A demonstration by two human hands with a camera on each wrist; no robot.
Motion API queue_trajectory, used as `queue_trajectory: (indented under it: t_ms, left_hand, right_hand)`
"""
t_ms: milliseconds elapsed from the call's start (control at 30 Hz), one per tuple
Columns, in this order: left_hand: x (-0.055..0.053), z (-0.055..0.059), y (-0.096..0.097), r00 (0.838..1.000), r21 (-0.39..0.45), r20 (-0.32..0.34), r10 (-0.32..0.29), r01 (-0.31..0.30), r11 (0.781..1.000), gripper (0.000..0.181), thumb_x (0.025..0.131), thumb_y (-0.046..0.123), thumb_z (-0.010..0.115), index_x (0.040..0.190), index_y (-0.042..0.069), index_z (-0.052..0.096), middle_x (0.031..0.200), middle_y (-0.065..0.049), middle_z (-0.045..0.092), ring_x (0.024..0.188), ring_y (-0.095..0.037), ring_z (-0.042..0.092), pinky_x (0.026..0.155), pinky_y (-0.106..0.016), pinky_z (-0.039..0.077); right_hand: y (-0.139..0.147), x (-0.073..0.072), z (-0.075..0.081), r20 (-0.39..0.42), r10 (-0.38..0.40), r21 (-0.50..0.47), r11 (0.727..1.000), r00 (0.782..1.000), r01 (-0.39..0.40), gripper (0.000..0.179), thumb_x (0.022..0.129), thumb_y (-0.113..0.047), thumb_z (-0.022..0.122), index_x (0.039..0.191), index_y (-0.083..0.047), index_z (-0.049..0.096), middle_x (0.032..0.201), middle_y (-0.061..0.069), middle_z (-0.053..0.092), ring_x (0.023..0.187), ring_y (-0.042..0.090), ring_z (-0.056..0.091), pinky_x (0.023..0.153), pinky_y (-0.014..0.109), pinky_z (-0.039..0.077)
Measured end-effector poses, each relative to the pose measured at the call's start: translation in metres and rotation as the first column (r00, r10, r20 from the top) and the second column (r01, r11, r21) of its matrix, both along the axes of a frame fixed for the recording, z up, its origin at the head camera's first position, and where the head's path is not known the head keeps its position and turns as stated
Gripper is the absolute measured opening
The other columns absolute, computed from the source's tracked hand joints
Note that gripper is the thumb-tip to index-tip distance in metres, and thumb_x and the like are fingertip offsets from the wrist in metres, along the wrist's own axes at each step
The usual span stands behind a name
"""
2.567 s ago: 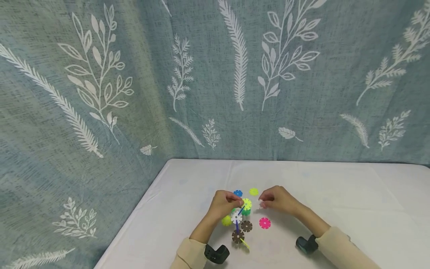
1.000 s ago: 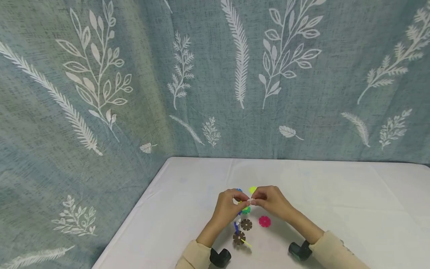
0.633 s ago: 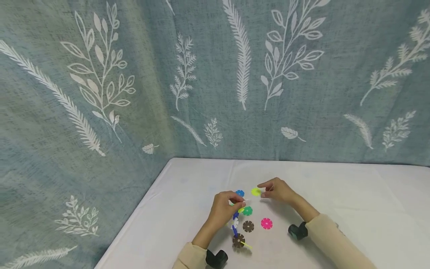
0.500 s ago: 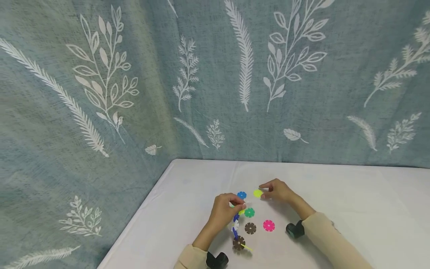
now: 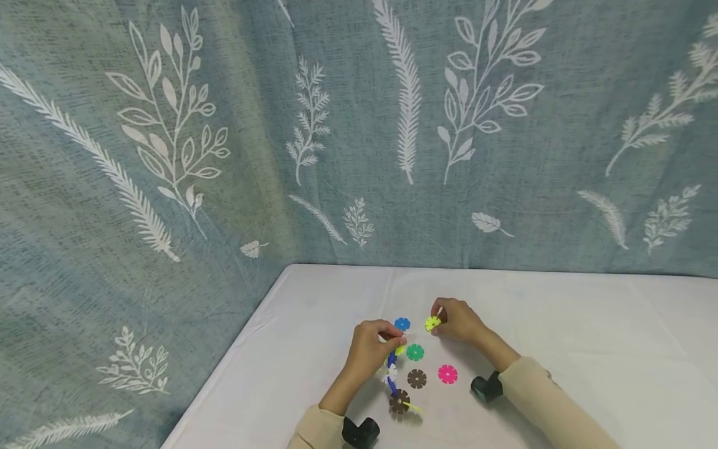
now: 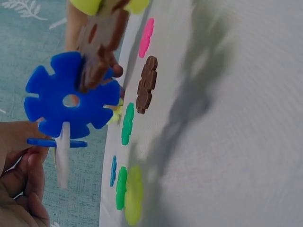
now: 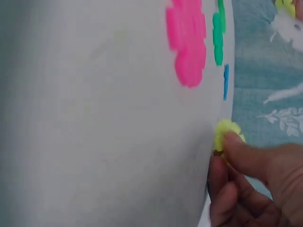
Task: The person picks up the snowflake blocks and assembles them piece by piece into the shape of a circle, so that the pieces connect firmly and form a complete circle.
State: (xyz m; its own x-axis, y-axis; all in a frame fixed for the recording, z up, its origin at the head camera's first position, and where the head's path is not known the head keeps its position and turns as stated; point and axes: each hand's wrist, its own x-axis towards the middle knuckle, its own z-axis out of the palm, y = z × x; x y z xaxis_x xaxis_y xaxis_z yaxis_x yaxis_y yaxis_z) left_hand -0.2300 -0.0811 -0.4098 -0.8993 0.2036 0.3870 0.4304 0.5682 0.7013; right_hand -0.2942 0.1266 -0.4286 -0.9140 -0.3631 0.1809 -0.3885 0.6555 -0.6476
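Note:
In the head view my left hand (image 5: pixel 367 352) pinches the upper end of a chain of interlocked notched discs. The chain hangs toward me, with a white disc (image 5: pixel 391 373), blue discs seen edge-on, and a brown disc (image 5: pixel 399 402) carrying a yellow one at its lower end. The left wrist view shows a large blue disc (image 6: pixel 52 94) of the chain close up; the exact grip is partly hidden. My right hand (image 5: pixel 462 323) pinches a loose yellow disc (image 5: pixel 432 323) between thumb and fingers, tilted up at the table's far side.
Loose discs lie flat on the white-covered table (image 5: pixel 561 312): blue (image 5: pixel 402 323), green (image 5: pixel 415 352), brown (image 5: pixel 417 378) and pink (image 5: pixel 447 374). In the left wrist view another green disc (image 6: pixel 121 188) and a yellow-green disc (image 6: pixel 134 196) also lie there. A patterned curtain (image 5: pixel 359 125) stands behind.
My hands came together at a white disc on the chain's end, then parted. The right hand moved away to the yellow disc and has tipped it up off the table. My left hand kept the chain.

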Motion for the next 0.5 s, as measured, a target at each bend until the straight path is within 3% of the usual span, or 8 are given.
queue_trajectory:
  t_ms: [133,233,367,500]
  left_hand:
    - [-0.001,0.000,0.000,1.000,-0.003,0.001,0.013,-0.013,1.000,0.005,0.075,0.008,0.074,0.073,0.005,0.071,0.070,-0.004,0.069,0.065,-0.007,0.057,0.060,-0.018,0.043]
    - [-0.001,0.000,0.001,1.000,-0.004,0.001,0.025,-0.025,1.000,0.005,0.075,0.008,0.074,0.074,0.005,0.071,0.070,-0.004,0.069,0.065,-0.007,0.057,0.060,-0.017,0.044]
    - [-0.001,0.001,0.001,0.999,0.004,0.009,0.033,-0.033,0.999,0.005,0.075,0.008,0.073,0.074,0.005,0.071,0.070,-0.004,0.069,0.065,-0.007,0.058,0.060,-0.017,0.044]
    - [-0.001,0.001,0.002,0.999,0.010,0.014,0.031,-0.031,0.999,0.005,0.075,0.008,0.073,0.074,0.005,0.071,0.070,-0.004,0.069,0.065,-0.008,0.058,0.060,-0.017,0.044]
  right_hand:
    - [0.000,0.004,0.000,0.037,0.010,-0.118,0.993,0.999,-0.006,0.005,0.079,-0.004,0.065,0.083,-0.004,0.063,0.066,0.003,0.062,0.058,0.009,0.055,0.052,0.024,0.044]
    - [-0.002,0.011,0.006,0.131,0.022,-0.205,0.979,0.991,0.006,0.007,0.082,-0.003,0.062,0.087,0.001,0.064,0.067,0.004,0.063,0.059,0.011,0.058,0.051,0.024,0.044]
    - [-0.004,0.021,0.018,0.257,0.060,-0.309,0.951,0.964,0.024,0.013,0.085,-0.006,0.059,0.093,0.004,0.062,0.067,0.003,0.062,0.060,0.011,0.060,0.053,0.025,0.045]
    - [-0.008,0.029,0.026,0.335,0.044,-0.351,0.933,0.941,0.082,0.017,0.086,-0.009,0.060,0.095,0.006,0.061,0.069,0.003,0.062,0.061,0.010,0.060,0.058,0.027,0.047]
